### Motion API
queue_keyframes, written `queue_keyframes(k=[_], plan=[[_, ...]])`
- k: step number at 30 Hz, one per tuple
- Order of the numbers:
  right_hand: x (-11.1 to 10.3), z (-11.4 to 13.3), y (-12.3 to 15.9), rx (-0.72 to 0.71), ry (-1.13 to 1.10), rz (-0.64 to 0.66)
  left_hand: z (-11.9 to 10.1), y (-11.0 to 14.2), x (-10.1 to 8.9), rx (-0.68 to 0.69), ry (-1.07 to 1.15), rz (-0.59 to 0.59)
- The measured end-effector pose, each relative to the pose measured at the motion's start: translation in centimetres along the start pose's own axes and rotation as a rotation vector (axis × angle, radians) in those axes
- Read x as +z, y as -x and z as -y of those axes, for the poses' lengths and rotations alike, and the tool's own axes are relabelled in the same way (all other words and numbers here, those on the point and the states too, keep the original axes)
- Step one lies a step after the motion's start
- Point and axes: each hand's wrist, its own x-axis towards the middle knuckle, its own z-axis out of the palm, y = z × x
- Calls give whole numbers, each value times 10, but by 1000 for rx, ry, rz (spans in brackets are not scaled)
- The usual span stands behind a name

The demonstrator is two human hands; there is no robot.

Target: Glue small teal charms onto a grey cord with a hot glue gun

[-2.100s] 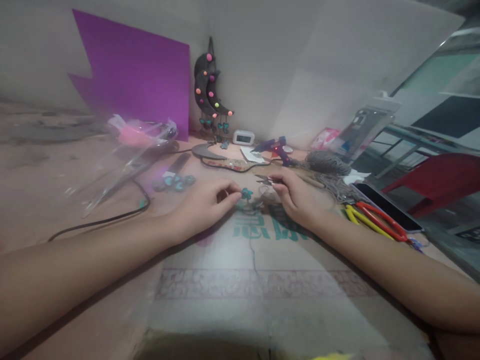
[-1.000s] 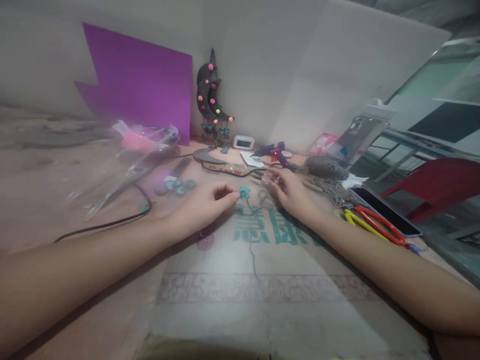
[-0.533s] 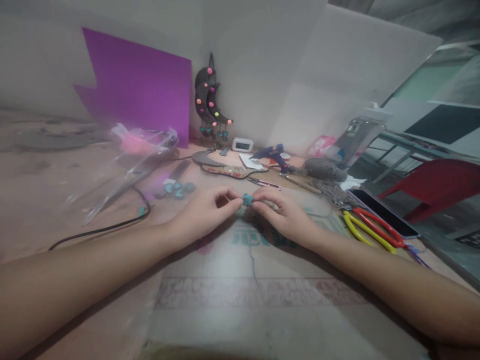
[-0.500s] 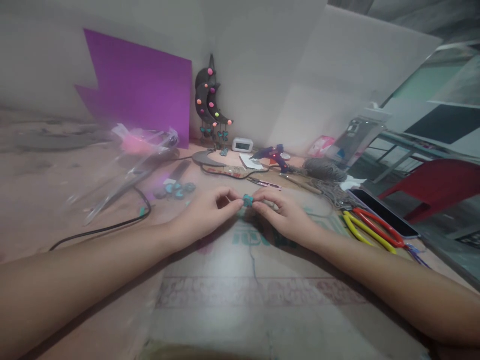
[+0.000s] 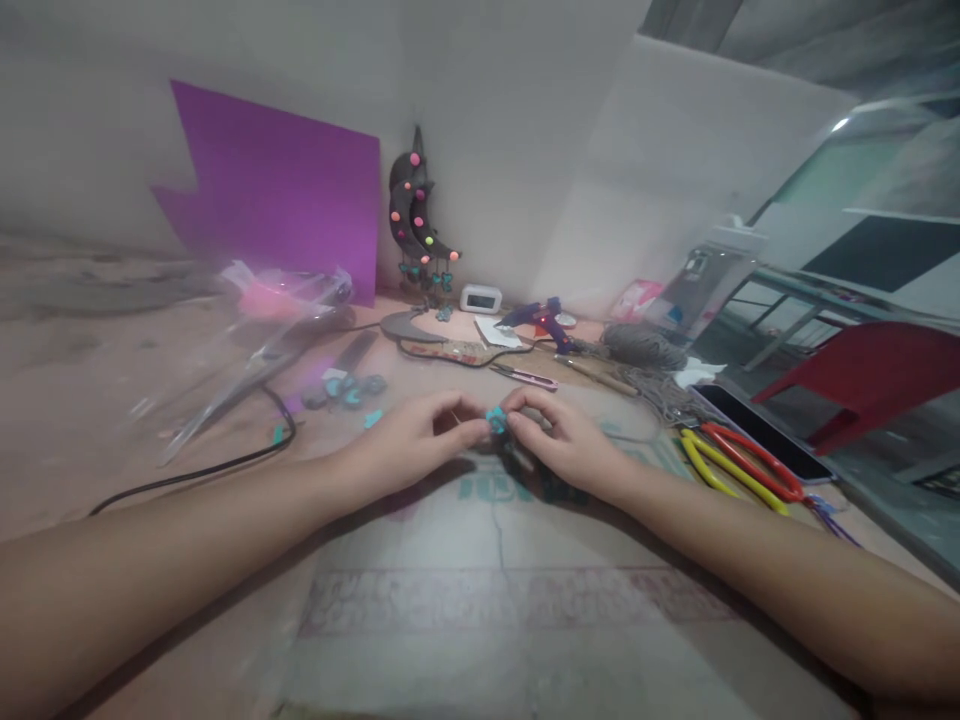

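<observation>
Between my two hands, above the middle of the table, is a small teal and grey craft piece (image 5: 496, 420); its exact kind is too small to tell. My left hand (image 5: 431, 428) pinches its left side between thumb and fingertips. From the other side, my right hand (image 5: 559, 432) grips it the same way. Several similar teal and grey pieces (image 5: 349, 390) lie to the left, near a small teal scrap (image 5: 373, 418). Straight ahead of my hands rest pink-handled thread snips (image 5: 525, 377).
At the back are a glue gun (image 5: 544, 320), a small white clock (image 5: 481, 298) and a dark moon-shaped hanging (image 5: 409, 205). Grey yarn (image 5: 645, 345), a phone (image 5: 761, 430) and red-and-yellow-handled pliers (image 5: 742, 465) lie right. A black cord (image 5: 202, 480) and clear plastic (image 5: 240, 370) lie left.
The view has shifted slightly upward, so the scene sits a little lower. Both hands keep their pinch on the teal piece, which appears slightly turned.
</observation>
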Motion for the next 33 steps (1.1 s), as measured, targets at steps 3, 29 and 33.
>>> queue_keyframes(k=[3, 29, 33], plan=[[1, -3, 2, -46, 35, 41, 2, 0, 0, 9, -12, 7], [-61, -130, -83, 548, 300, -140, 3, -2, 1, -125, 17, -88], [-49, -130, -107, 659, 251, -137, 0, -1, 0, -148, 9, -95]])
